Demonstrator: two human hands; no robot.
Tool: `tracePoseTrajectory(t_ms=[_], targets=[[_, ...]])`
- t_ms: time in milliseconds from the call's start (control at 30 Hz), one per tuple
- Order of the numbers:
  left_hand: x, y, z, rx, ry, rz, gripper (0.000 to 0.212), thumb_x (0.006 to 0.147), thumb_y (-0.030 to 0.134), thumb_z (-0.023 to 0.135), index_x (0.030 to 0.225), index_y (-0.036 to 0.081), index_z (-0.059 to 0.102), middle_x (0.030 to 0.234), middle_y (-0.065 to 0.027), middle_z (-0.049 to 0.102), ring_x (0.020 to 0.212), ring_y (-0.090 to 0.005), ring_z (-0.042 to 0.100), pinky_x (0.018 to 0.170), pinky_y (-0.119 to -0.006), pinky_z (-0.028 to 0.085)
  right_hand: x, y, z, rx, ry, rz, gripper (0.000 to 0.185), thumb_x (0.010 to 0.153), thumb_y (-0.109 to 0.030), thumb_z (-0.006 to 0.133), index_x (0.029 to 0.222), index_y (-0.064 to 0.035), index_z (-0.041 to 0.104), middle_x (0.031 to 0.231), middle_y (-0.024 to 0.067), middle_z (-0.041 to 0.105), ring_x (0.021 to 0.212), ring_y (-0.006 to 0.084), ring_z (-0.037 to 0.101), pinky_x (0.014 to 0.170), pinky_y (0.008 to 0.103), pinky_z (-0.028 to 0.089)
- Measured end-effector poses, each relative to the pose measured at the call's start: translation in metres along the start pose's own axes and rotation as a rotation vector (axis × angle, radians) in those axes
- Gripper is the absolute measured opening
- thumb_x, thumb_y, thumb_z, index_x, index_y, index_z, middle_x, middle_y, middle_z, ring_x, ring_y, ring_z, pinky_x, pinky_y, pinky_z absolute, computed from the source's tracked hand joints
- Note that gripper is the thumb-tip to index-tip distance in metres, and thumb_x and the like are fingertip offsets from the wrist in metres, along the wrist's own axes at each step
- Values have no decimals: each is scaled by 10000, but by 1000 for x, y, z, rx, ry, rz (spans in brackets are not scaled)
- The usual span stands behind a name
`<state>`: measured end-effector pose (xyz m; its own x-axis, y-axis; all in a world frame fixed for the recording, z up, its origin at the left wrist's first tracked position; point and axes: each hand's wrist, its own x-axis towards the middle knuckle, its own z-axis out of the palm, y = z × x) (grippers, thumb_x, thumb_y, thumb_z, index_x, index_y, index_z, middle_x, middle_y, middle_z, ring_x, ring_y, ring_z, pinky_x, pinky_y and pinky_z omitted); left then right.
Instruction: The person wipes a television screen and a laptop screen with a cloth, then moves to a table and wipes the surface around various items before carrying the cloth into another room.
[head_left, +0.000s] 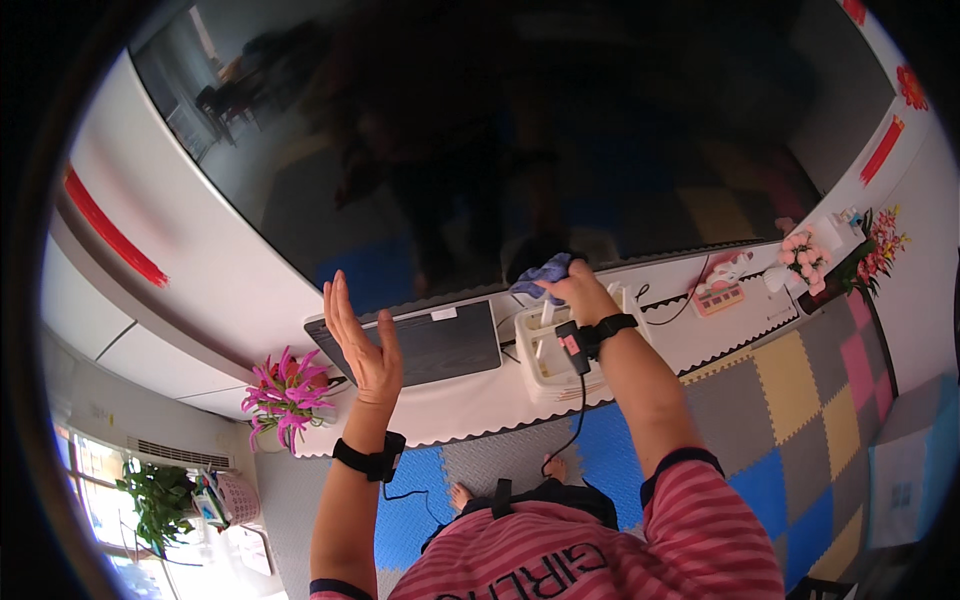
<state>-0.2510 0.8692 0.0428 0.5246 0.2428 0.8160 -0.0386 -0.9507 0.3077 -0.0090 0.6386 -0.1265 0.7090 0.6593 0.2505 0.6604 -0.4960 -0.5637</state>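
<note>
My right hand (586, 294) grips a crumpled blue-purple cloth (543, 276) at the lower edge of a large dark television screen (480, 150). Whether the cloth presses on the glass I cannot tell; its reflection shows just above it. Under my right wrist stands a white plastic container (534, 369) with white antenna-like bars over it. My left hand (364, 354) is raised with nothing in it, fingers straight and thumb apart, near the screen's lower left corner. Behind that hand lies a flat black panel or box (442, 343) with a small white label.
A shelf with a white scalloped cover (427, 409) runs below the screen. Magenta artificial flowers (289, 397) stand at its left end. Rightward are a pink calendar-like block (718, 300), pink flowers (805, 259) and loose black cables (679, 311). Foam mats (784, 382) cover the floor.
</note>
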Motion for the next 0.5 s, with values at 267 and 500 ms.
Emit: tracePoseTrajectory(t_ms=[267, 500], targets=[[9, 76, 61, -84, -56, 35, 599, 876, 55, 543, 1409, -3, 276, 1446, -178, 336, 1356, -388, 253, 1103, -474, 194, -64, 114, -134, 159, 297, 482, 311, 829, -203, 639, 1070, -16, 580, 1097, 161, 603, 1071, 275, 545, 974, 300, 395], [2, 112, 104, -103, -115, 61, 613, 862, 49, 557, 1406, 5, 277, 1442, -187, 336, 1346, -406, 263, 1095, -486, 219, -101, 254, -214, 620, 1599, 955, 452, 801, -9, 495, 1252, -45, 497, 1123, 163, 591, 975, 294, 586, 845, 375, 484]])
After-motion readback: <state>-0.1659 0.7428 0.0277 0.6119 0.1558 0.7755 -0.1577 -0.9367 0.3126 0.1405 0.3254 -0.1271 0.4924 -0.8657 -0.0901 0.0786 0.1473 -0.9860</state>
